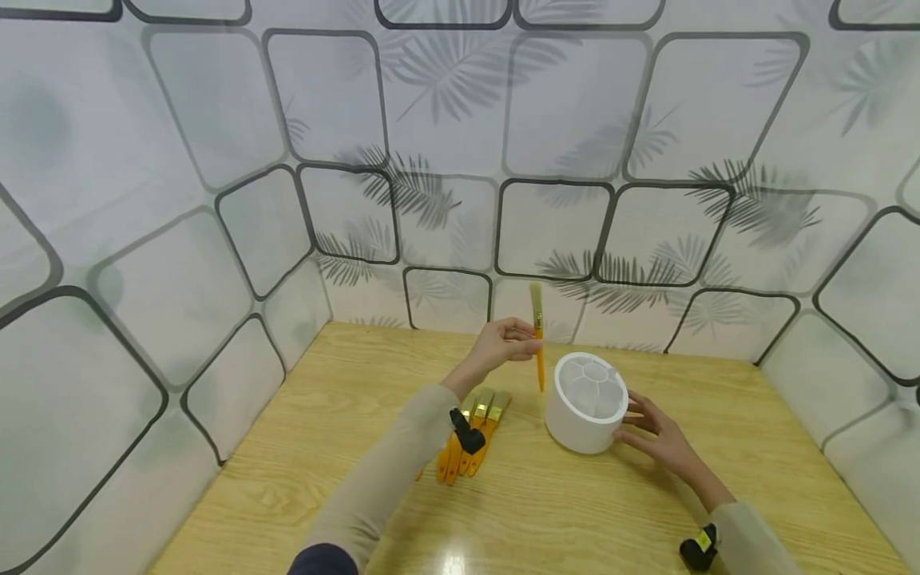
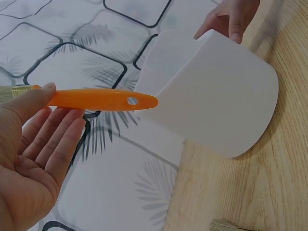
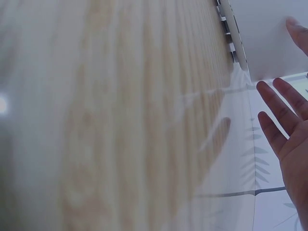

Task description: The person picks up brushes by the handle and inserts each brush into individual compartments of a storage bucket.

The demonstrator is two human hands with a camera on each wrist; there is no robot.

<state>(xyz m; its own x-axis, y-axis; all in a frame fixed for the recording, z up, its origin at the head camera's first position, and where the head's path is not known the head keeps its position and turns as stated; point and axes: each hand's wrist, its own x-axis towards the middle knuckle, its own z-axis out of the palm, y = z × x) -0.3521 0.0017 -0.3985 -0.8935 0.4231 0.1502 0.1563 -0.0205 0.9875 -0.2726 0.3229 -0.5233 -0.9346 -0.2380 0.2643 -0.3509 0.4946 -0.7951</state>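
My left hand pinches a paintbrush between thumb and fingers. The brush hangs upright, pale bristles up and orange handle down, just left of a round white holder. In the left wrist view the holed end of its orange handle points towards the holder's wall. Several compartments divide the holder's top. At its right side is my right hand, with the thumb touching the wall. The right wrist view has that hand's fingers extended and spread. Several more paintbrushes lie beneath my left forearm, partly hidden by it.
A light wood-grain table carries everything. Behind it and at both sides stand patterned pale walls. A small black device sits on each wrist.
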